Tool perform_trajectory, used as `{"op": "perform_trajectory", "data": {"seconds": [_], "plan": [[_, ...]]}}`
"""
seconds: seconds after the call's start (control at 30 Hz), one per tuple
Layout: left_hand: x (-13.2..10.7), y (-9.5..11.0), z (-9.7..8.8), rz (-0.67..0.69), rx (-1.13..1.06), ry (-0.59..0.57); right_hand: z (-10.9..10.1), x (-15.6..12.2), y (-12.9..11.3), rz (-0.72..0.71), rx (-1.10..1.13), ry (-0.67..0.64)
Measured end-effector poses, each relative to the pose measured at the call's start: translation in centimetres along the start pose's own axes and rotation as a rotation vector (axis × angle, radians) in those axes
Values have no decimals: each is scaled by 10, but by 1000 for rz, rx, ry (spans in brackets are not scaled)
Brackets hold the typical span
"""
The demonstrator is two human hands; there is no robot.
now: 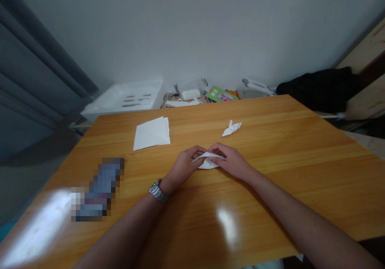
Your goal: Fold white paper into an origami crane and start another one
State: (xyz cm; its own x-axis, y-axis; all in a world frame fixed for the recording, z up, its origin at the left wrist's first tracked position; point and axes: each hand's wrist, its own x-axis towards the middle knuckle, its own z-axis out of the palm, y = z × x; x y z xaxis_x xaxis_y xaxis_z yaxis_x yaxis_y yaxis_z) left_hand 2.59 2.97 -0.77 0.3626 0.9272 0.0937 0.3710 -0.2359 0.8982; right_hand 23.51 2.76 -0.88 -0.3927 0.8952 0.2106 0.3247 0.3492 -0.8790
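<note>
A partly folded piece of white paper [208, 160] rests on the wooden table [270, 172] in front of me. My left hand [185, 165], with a metal watch on its wrist, pinches the paper's left end with closed fingers. My right hand [231, 160] pinches its right side, fingers curled over the top edge. A finished white paper crane [231, 128] sits further back to the right, apart from both hands. A small stack of white paper sheets [152, 133] lies at the back left.
A blurred-out object [98, 190] lies on the table's left side. Behind the table stand a white plastic basket [126, 98], a green packet [221, 95], other clutter and dark clothing [321, 86]. A grey curtain hangs at left.
</note>
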Motion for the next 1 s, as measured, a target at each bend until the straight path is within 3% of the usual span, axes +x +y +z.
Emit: {"op": "perform_trajectory", "data": {"seconds": [0.2,0.53,1.0], "plan": [[-2,2,1,32,33,36,3,0,-1,55,32,79],[-3,1,0,9,-15,20,-1,0,7,91,56,53],[-2,1,6,52,-87,48,-3,-2,-7,75,-8,65]]}}
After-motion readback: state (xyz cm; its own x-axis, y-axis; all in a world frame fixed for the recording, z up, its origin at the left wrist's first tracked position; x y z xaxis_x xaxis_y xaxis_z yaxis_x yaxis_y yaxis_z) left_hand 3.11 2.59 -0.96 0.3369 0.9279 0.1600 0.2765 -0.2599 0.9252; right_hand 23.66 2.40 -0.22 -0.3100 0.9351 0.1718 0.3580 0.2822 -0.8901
